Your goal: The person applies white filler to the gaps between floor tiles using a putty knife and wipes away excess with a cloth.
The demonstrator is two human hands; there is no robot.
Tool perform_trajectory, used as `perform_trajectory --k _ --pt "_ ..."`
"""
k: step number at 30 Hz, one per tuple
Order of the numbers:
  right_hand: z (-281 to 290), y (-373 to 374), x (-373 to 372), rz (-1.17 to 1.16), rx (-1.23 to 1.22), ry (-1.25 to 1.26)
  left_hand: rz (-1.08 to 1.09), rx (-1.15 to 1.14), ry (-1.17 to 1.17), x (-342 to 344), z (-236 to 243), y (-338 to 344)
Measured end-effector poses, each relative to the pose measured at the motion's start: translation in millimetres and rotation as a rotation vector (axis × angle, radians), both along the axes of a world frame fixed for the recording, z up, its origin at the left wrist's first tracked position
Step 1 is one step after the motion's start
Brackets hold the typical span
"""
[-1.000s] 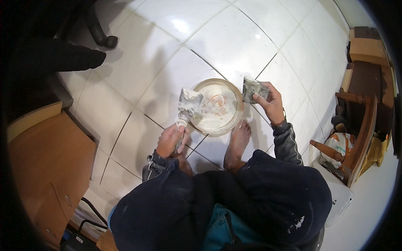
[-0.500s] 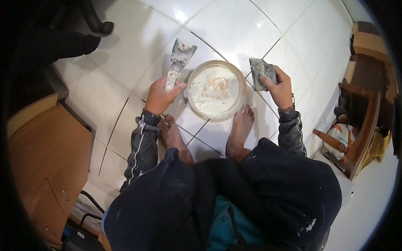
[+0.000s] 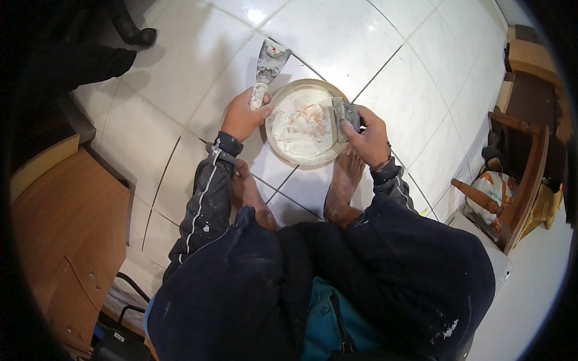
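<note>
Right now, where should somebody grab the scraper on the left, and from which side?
Probably by its handle, coming from the near side, as the left hand does. The handle is slim and points back toward the person, while the wide, smeared blade points away.

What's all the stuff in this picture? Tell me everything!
Basin: one, beige, on floor
Paste: one layer, white with orange, in basin
Putty knife: one, grey smeared white, left of basin
Scraper: one, grey, over basin's right side
Tiles: several, white, across floor
Cabinet: one, brown, left
Curved leg: one, black, upper left
Turned post: one, brown, right
Bag: one, white and orange, behind post
Cloth: one, teal, bottom centre
Trousers: one pair, dark blue, bottom
Feet: two, dusty, below basin
Left hand: one, bare, gripping putty knife
Right hand: one, bare, gripping scraper
</note>
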State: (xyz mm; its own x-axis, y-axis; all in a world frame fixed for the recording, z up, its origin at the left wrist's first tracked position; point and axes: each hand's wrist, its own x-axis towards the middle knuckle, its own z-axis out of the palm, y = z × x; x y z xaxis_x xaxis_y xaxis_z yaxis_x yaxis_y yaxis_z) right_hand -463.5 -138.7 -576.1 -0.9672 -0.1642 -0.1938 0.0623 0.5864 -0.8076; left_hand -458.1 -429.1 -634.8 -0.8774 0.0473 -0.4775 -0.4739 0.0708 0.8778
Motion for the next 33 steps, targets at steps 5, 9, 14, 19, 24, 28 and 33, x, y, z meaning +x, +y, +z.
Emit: perform_trajectory --k 5,9,14,19,24,28,33 --pt "-2 -9 -3 0.094 0.274 0.118 0.012 -0.055 -0.038 2 7 2" --pt "-8 -18 -5 0.111 0.314 0.142 0.023 0.040 -0.095 1 6 0" --pt "-5 -34 -7 0.136 0.374 0.106 0.033 0.074 -0.082 2 2 -1" --pt "-28 -44 -1 0.145 0.373 0.246 -0.002 0.119 -0.073 -1 1 -4" --pt "-32 -57 -4 0.205 0.406 0.289 -0.029 0.141 -0.094 -2 -6 -8" --pt "-26 -75 -1 0.446 0.391 0.400 0.021 0.197 -0.109 -3 -9 -5" --pt "-18 -74 -9 0.688 0.307 0.230 -0.024 0.175 -0.111 -4 -9 -5"
